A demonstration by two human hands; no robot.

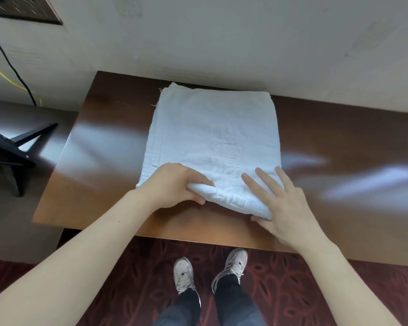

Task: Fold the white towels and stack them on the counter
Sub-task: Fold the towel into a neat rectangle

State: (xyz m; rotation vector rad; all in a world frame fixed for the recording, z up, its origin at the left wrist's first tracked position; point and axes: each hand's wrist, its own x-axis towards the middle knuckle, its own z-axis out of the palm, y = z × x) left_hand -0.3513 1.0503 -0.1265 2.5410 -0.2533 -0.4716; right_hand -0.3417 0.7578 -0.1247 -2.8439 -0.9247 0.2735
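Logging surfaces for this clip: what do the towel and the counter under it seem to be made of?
Towel: white terry cotton by the look, looped nap, woven border and raised lettering. Counter: dark brown wood or wood-look laminate, glossy; it mirrors bright streaks of light.

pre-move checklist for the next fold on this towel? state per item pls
1. Left hand grips the near edge of the white towel: ok.
2. Right hand grips that edge: not ok, fingers lie straight on top.
3. Towel lies wholly on the counter: ok.
4. Far part of the towel flat: ok.
5. Bare counter beside the towel for a stack: ok.
6. More towels left to fold: cannot tell, none in view.
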